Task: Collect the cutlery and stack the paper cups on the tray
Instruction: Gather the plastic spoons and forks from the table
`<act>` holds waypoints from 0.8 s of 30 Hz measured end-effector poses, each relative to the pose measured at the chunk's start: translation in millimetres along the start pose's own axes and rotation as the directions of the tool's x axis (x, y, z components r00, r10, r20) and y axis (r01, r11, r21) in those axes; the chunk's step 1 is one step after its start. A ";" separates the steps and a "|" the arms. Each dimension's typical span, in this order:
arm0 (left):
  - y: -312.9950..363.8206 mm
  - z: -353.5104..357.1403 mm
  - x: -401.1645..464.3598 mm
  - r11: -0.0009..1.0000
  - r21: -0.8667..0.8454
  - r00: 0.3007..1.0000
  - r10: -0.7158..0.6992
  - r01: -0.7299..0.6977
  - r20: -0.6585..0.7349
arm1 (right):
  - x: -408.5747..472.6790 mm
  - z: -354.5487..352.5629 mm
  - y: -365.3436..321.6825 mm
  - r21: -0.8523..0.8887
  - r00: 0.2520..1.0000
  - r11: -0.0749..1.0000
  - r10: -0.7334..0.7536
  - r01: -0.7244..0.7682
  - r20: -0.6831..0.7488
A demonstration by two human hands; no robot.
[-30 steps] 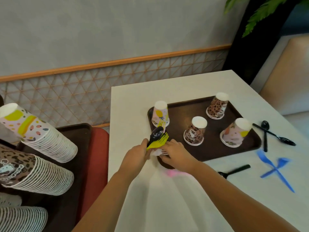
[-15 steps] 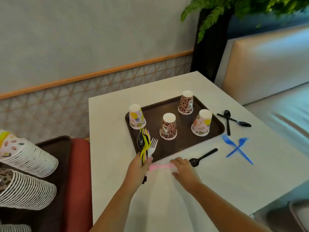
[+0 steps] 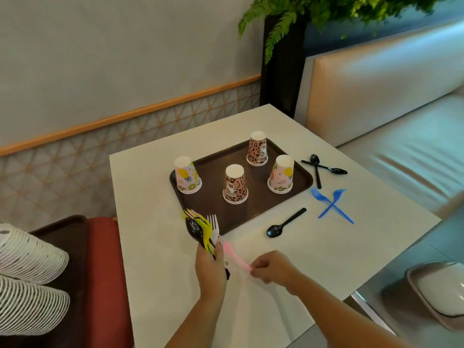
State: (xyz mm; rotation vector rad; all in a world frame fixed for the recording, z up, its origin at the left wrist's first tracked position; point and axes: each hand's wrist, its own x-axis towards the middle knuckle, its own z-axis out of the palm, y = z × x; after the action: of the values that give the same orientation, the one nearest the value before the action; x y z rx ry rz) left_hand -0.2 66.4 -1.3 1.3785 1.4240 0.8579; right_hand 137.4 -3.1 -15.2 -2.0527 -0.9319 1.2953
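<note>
At the far left, two stacks of white-rimmed paper cups (image 3: 30,277) lay on their sides upon a dark tray (image 3: 72,237), beside a red cushioned seat (image 3: 105,272).

On the white square table (image 3: 155,285), the left hand (image 3: 210,271) gripped a bundle of plastic cutlery (image 3: 200,231), fingers curled tight around the handles. The bundle held a black spoon, yellow forks and a white fork, heads pointing up and away, just over the near left corner of the brown rectangular plastic tray (image 3: 213,204).

The right hand (image 3: 272,268) pinched the handle end of a pink plastic utensil (image 3: 234,254) between thumb and curled fingertips. The utensil's far end reached the left hand's bundle; whether it touched could not be determined owing to blur.

Four paper cups stood upside down and apart on the brown tray: a pink fruit-print cup (image 3: 187,175) at left, a leopard-print cup (image 3: 234,184) at centre, a second leopard-print cup (image 3: 257,149) at the rear, and a second pink fruit-print cup (image 3: 281,175) at right. None was stacked.

On the table right of the tray lay a single black plastic spoon (image 3: 285,223) near the front edge, two crossed blue plastic forks (image 3: 331,204), and two crossed black plastic spoons (image 3: 321,169) near the tray's far right corner.

A beige padded bench (image 3: 376,96) stood beyond the table at right.
</note>
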 end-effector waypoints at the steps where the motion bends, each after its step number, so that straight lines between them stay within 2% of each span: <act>1: 0.7 4.3 -1.4 1.000 -0.015 1.000 -0.007 0.007 0.001 | -5.3 -5.5 0.8 0.081 1.000 0.997 0.019 -0.021 0.017; 4: 8.2 18.7 -7.5 0.995 -0.063 0.996 -0.070 0.074 0.061 | -14.0 -21.3 0.6 0.260 1.000 0.966 0.003 -0.002 -0.004; 7: 19.1 36.2 -12.6 0.981 -0.147 0.978 -0.099 0.127 0.182 | -14.7 -35.5 -3.5 0.320 0.997 0.944 -0.070 0.080 -0.042; 9: 28.1 48.5 -11.9 0.970 -0.189 0.963 -0.106 0.155 0.246 | -11.3 -42.7 -5.9 0.298 0.990 0.944 -0.132 0.142 -0.054; 13: 44.7 70.1 -10.9 0.972 -0.199 0.969 -0.074 0.123 0.237 | -1.7 -60.5 -5.5 0.189 0.979 0.961 -0.203 0.201 -0.008; 16: 52.1 84.1 -9.2 0.982 -0.180 0.986 -0.028 0.058 0.166 | 13.5 -86.1 0.7 -0.025 0.961 0.964 -0.266 0.265 -0.076; 18: 54.6 95.4 -9.0 0.986 -0.159 0.990 -0.033 0.054 0.135 | 28.8 -105.7 9.1 -0.287 0.926 0.915 -0.340 0.285 -0.164; 19: 55.5 98.9 -8.9 0.989 -0.140 0.992 -0.034 0.051 0.125 | 36.3 -110.5 13.8 -0.420 0.910 0.861 -0.381 0.287 -0.160; 21: 57.2 106.3 -10.1 0.995 -0.094 0.994 -0.028 0.038 0.105 | 49.5 -117.2 21.2 -0.612 0.909 0.739 -0.410 0.282 -0.076; 24: 59.5 116.3 -12.6 0.995 -0.089 0.997 -0.041 0.047 0.065 | 61.8 -120.5 27.9 -0.732 0.908 0.601 -0.416 0.321 0.057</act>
State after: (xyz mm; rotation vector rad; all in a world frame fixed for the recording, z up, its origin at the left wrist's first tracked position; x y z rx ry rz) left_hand 127.8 46.8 20.5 1.2911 1.3468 0.8335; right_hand 273.7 18.9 -21.8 -2.2514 -1.9383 0.5798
